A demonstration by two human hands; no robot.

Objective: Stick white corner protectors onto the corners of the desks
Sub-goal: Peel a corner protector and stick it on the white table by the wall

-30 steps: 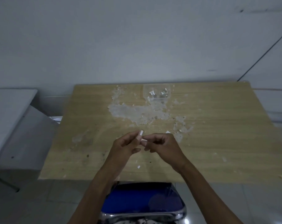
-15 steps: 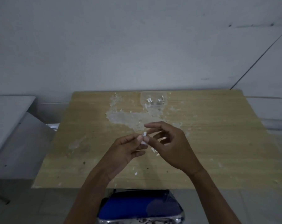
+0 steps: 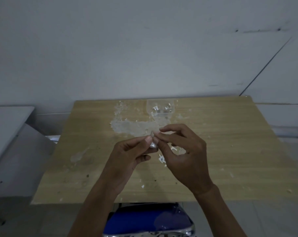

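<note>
— While both hands meet above the table [image 3: 230, 151], where is the corner protector [image 3: 153, 144]?
— Pinched between left hand [image 3: 127, 154] and right hand [image 3: 182, 151], fingertips touching; it's too small to tell its axis. Both are equally near. Table corners lie well apart.

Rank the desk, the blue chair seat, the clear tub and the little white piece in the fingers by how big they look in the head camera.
1. Desk
2. Chair seat, nearer the camera, partly hidden
3. Tub
4. White piece, pinched between both hands
</note>
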